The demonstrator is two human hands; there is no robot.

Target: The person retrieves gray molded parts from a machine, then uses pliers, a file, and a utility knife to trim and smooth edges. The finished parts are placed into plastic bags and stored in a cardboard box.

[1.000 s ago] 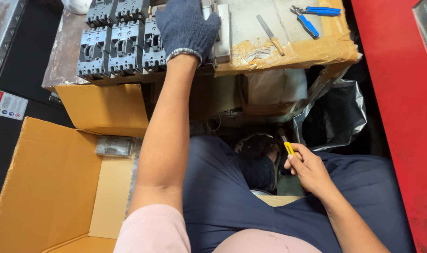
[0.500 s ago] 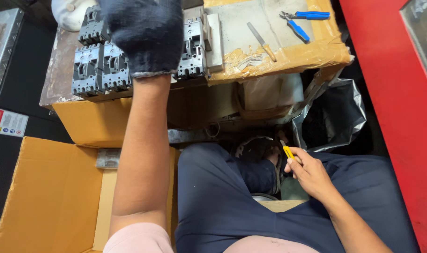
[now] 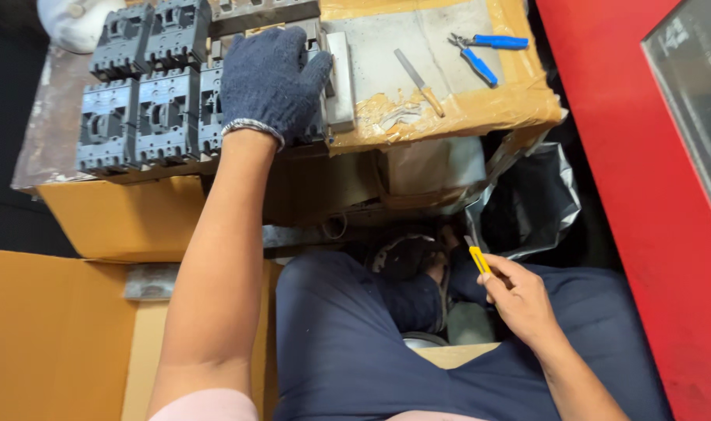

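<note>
Cardboard taped over the low bench (image 3: 519, 97) gives a working face, with dark grey breaker units (image 3: 129, 117) packed in rows at its left side, and blue-handled pliers (image 3: 480, 54) and a thin blade tool (image 3: 419, 80) lying well apart to the right, seemingly kept within reach. At the right end of the rows the gloved left hand (image 3: 268, 82) rests flat on one unit, fingers (image 3: 289, 51) spread and curled over its far edge, so the unit lies directly under the palm. Down by the knee, the bare right hand (image 3: 519, 300) pinches a small yellow-handled tool (image 3: 478, 257) between closed fingertips, held away from the bench, probably parked there.
</note>
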